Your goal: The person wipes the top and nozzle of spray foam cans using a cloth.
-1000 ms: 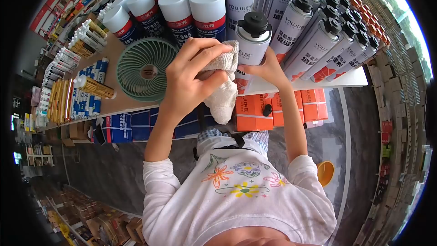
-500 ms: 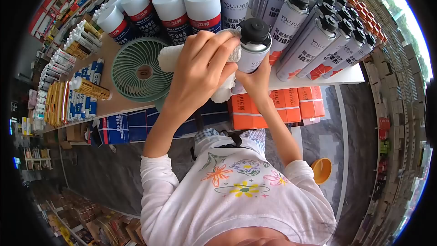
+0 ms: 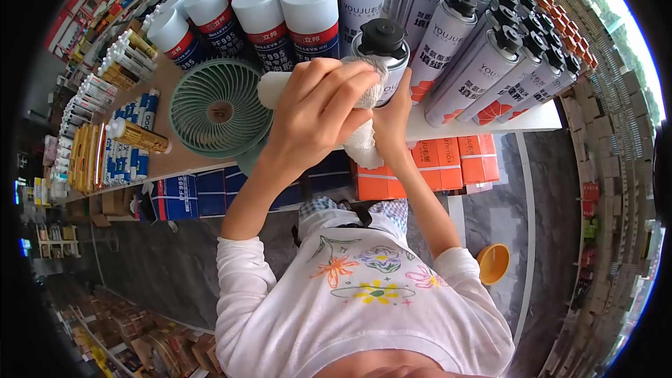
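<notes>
My left hand (image 3: 318,108) is closed on a white cloth (image 3: 360,143). It presses part of the cloth against the side of a grey spray can (image 3: 394,82) with a black cap, just below the cap. My right hand (image 3: 393,119) wraps the can from the right and behind; its fingers are partly hidden. The can leans toward me, and its lower body is covered by the hands and cloth. Right behind it stand several matching cans (image 3: 442,38) with black caps.
Blue cans with white caps (image 3: 310,10) stand in rows behind my left hand. A green round fan (image 3: 220,108) sits left on the shelf, near sealant tubes (image 3: 129,133). Orange boxes (image 3: 437,164) lie below the shelf edge. A yellow bowl (image 3: 494,264) is on the floor.
My left hand and the cloth have moved slightly right across the can, covering more of its front. The can's top has shifted a little up and left.
</notes>
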Demonstrator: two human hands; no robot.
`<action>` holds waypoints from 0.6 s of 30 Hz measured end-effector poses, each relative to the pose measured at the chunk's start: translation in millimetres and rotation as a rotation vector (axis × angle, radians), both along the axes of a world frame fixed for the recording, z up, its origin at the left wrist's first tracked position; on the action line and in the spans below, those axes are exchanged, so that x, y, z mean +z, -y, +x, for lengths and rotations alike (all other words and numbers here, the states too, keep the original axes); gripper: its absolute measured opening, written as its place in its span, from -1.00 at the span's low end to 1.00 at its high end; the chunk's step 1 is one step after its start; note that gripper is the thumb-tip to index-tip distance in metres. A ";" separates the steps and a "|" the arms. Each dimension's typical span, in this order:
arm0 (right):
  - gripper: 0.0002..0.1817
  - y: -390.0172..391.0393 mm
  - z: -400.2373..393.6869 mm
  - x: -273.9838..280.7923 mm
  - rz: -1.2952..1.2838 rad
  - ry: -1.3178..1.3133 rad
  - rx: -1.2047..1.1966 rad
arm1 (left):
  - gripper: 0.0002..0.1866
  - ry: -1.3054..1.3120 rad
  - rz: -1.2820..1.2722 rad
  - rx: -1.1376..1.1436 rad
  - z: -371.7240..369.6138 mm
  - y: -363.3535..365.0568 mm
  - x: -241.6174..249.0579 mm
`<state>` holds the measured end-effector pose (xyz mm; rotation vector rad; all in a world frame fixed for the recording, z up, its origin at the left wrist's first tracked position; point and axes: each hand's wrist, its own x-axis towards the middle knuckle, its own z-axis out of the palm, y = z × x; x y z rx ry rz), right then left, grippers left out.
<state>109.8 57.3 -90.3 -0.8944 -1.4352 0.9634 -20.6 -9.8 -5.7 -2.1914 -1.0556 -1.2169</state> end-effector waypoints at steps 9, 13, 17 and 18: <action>-0.34 0.1 -6.4 -0.2 0.156 0.014 -0.064 | -0.53 -0.057 0.007 0.110 1.7 1.1 8.1; -0.38 0.8 -4.4 0.7 0.128 0.057 -0.077 | -0.55 0.019 -0.003 0.139 -2.6 -7.7 10.4; -0.38 1.4 -5.7 -3.4 0.180 0.071 -0.098 | -0.53 0.028 -0.018 0.171 -6.2 -6.8 8.2; -0.38 0.9 -6.3 -3.5 0.181 0.069 -0.098 | -0.52 -0.002 -0.024 0.124 -4.2 -2.6 9.7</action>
